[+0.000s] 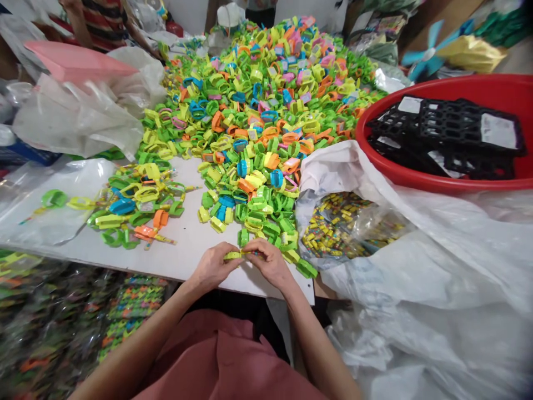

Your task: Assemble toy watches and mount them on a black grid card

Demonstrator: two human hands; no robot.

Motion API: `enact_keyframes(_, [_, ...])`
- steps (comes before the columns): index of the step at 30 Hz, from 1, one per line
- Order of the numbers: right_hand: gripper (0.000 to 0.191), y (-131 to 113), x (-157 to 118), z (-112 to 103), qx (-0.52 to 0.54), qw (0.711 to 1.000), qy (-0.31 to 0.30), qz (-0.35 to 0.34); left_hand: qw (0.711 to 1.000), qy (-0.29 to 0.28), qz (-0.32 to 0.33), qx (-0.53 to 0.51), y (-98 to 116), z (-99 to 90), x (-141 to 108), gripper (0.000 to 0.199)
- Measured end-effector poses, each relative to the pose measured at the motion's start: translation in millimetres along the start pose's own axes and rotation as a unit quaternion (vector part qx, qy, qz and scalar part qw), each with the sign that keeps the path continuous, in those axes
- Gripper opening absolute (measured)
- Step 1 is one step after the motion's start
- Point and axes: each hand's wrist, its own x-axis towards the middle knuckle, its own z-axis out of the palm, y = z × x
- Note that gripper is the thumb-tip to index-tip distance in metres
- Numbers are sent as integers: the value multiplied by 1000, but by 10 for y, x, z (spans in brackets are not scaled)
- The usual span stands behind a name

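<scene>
At the near edge of the white table my left hand [214, 265] is closed on a yellow plastic toy watch [232, 256]. My right hand [268, 263] meets it, fingers pinched on a thin, printed yellow candy stick [257, 254] that is mostly hidden by the fingers. Just beyond both hands spreads a big heap of toy watches [258, 111] in green, yellow, orange, blue and pink. To the left lies a smaller pile of watches [137, 200], with printed sticks poking out of some. An open white sack [345, 166] on the right holds many small yellow printed sticks [333, 222].
A red tub [375, 161] with black plastic trays [453, 133] stands at the right. A pink bin [79, 61] and plastic bags [79, 116] sit at the left. Bagged watches [133, 300] lie below the table. Another person [104, 25] is at the far left.
</scene>
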Motion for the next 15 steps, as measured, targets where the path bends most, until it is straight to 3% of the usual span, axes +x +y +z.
enact_keyframes(7, [14, -8, -81, -34, -33, 993, -111, -18, 996, 2, 22, 84, -195, 216, -169, 18])
enact_keyframes(15, [13, 138, -180, 80, 15, 987, -162, 12, 986, 8, 55, 155, -241, 331, -352, 19])
